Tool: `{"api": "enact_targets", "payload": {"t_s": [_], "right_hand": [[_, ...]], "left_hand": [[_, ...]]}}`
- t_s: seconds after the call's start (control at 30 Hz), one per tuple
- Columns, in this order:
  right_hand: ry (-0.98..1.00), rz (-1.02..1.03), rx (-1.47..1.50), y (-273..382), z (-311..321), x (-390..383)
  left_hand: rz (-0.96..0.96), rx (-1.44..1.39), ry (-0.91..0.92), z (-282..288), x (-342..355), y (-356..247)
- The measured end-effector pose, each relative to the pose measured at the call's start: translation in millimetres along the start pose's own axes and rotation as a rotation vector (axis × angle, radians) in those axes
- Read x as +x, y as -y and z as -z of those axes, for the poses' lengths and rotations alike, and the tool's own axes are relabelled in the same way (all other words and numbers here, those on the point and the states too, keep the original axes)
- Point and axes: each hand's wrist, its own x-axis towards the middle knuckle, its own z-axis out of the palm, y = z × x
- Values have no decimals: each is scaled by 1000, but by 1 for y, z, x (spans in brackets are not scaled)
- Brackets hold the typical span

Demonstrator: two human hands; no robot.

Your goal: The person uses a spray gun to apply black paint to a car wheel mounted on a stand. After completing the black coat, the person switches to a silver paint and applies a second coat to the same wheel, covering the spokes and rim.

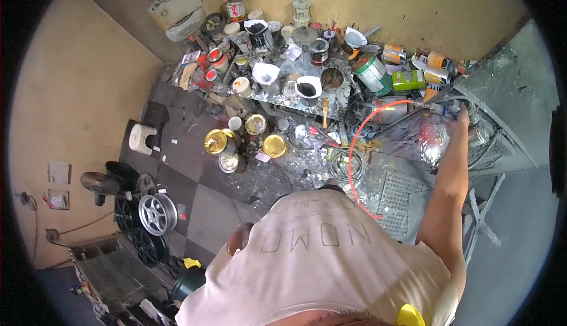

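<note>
My right arm reaches out to the far right, and my right hand point(462, 117) is closed at the edge of a grey panel point(502, 78). What its fingers grip is too small to make out. Right beside it lies a fitting with a blue part point(436, 108), at the end of an orange hose point(352, 148) that curves down toward the floor. Below the hand is a crumpled silvery foil-like thing point(433, 143). My left hand point(239, 238) hangs low beside my white shirt, dark and partly covered by it, so its fingers cannot be read.
A cluttered bench point(269, 92) along the back wall carries paint cans, cups and a brush point(325, 107). Golden-lidded cans point(274, 146) stand on the stained floor before it. To the left are wheel rims point(157, 214) and a white stool point(142, 139). A metal stand point(484, 219) is at right.
</note>
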Motion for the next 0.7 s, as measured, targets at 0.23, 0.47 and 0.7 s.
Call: {"api": "enact_targets", "payload": {"t_s": [0.23,0.47,0.7], "right_hand": [[283,751,-805,-215,-5,-165],[1370,226,-1498,-551,154,-318],[531,35,-1174,-488,253,-412]], "left_hand": [[-206,-599,-308,118,74,-25],[-674,-350,52,102,69,-116],[-780,-122,1094,-19,18,-77]]}}
